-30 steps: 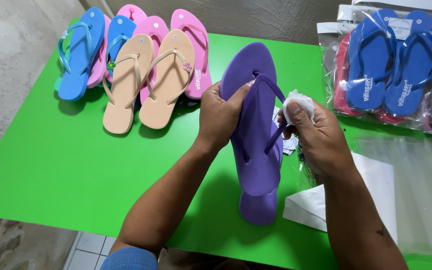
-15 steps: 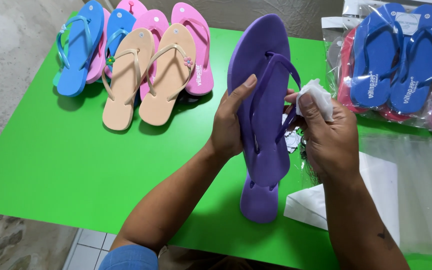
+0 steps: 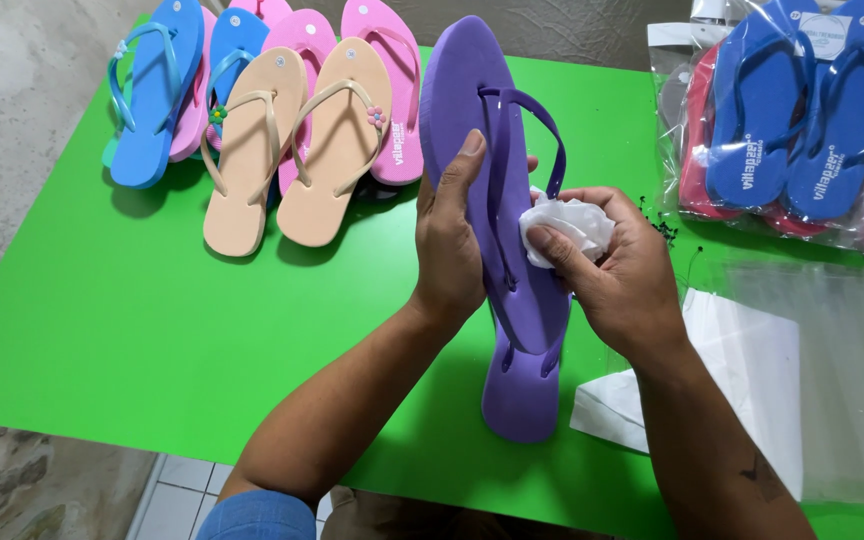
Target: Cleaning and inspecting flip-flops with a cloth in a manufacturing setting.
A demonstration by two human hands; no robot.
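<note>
The left hand (image 3: pixel 449 245) is gripping a purple foam flip-flop sandal (image 3: pixel 497 215) at its left edge, with the thumb lying along the sole and the other fingers hidden behind it. The sandal is standing lengthwise above the flat green table top (image 3: pixel 132 330), toe pointing away from the person; a second purple sandal seems to be lying just under it, with its heel showing at the near end. The right hand (image 3: pixel 617 270) is closing around a crumpled white tissue wad (image 3: pixel 567 225) and is pressing it against the sole, just beside the purple strap.

At the far left of the table, a pair of beige flip-flops with small flowers on the straps (image 3: pixel 297 145) is lying beside pink flip-flops (image 3: pixel 392 90) and light blue flip-flops (image 3: pixel 152 95). At the far right, dark blue flip-flops in a clear plastic bag (image 3: pixel 802 110) are resting. Near the right forearm, a folded white paper sheet (image 3: pixel 732 370) is lying under a clear plastic film (image 3: pixel 832 390).
</note>
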